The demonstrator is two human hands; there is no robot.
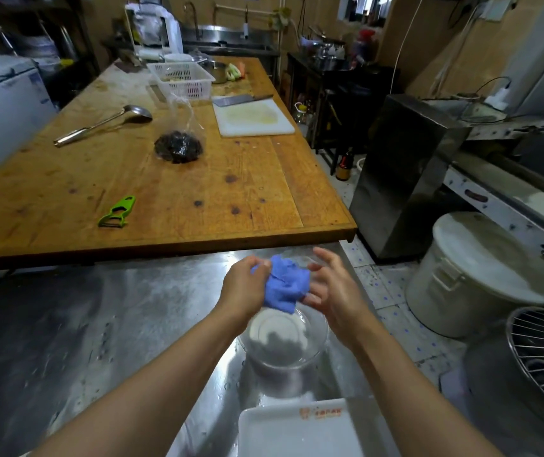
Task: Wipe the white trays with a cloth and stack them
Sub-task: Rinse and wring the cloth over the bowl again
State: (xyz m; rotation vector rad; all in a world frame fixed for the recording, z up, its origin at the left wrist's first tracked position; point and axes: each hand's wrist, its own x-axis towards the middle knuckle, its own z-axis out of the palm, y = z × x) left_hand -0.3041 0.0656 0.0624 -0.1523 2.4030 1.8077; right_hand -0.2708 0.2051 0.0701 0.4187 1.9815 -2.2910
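A crumpled blue cloth (285,285) hangs between my hands above the steel counter (125,324). My left hand (244,286) grips the cloth's upper left part. Beside the cloth's right edge is my right hand (330,288), fingers spread and loosely bent; I cannot tell whether it touches the cloth. Below the cloth stands a clear glass bowl (285,338) with water in it. A white tray (297,430) with an orange logo lies at the bottom edge, close to me.
Beyond the counter a wooden table (165,186) holds a green peeler (117,212), a ladle (102,125), a bag of dark food (178,145), a cutting board (252,118) with a cleaver and a white basket (180,79). A lidded pot (488,275) and a wire-guarded mixer bowl (537,367) stand right.
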